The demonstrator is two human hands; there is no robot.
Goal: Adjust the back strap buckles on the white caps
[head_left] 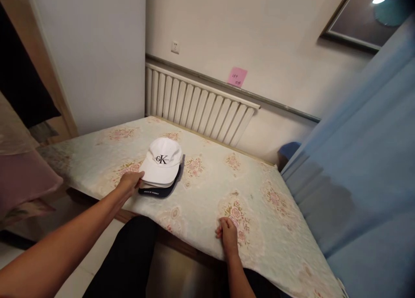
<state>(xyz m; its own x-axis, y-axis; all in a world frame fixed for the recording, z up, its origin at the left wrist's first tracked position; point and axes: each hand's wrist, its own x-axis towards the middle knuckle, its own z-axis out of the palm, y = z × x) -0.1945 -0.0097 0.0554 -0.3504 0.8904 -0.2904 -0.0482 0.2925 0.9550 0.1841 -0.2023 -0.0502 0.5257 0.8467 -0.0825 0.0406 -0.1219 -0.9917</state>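
Observation:
A white baseball cap (164,154) with black letters on its front tops a small stack on the bed. Beneath it are a pale brim and a dark cap (154,191), whose brim carries small white lettering. My left hand (130,182) pinches the left edge of the white cap's brim between thumb and fingers. Off to the right, my right hand (227,232) is at the bed's near side, over a printed flower cluster. Its fingers are curled in, and I see nothing in them.
The bed (207,194) has a pale floral cover. Behind it are a white radiator (197,103) and a wall with a pink note (237,76). A blue curtain (356,172) hangs at the right; clothes (24,168) hang at the left.

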